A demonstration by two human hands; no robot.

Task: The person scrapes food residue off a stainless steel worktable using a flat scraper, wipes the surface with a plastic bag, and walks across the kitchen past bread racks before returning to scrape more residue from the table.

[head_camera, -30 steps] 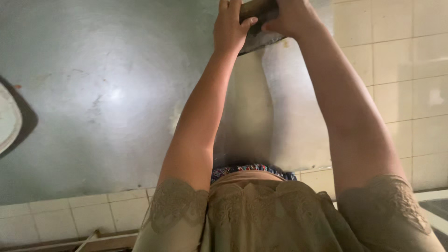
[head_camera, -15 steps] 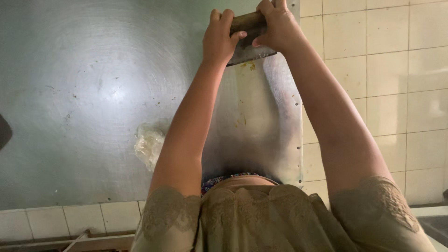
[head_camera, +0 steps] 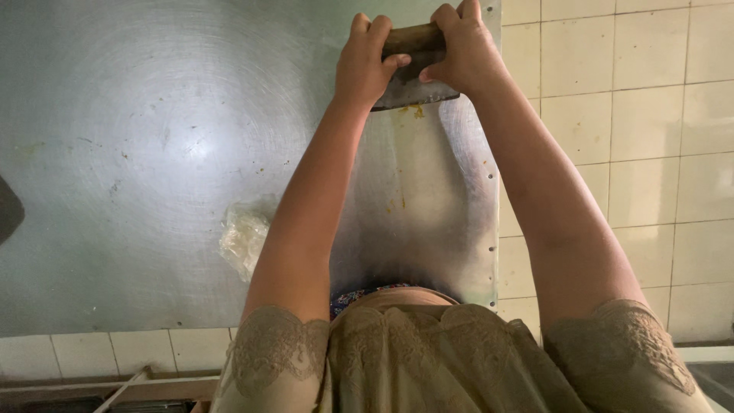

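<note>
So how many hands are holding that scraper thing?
2. The left hand grips the left end of the scraper's wooden handle, and the right hand grips the right end, above the metal surface.

Olive-tan top [head_camera: 428,359], short lace-trimmed sleeves [head_camera: 279,344] — patterned waistband [head_camera: 363,293], forearms bare

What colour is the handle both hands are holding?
Brown, like wood. The handle shows in the head view, gripped between the left hand and the right hand.

A steel bench [head_camera: 138,115] carries a crumpled plastic bag [head_camera: 243,237] near the middle and a scraper [head_camera: 417,80] at its far right.
</note>
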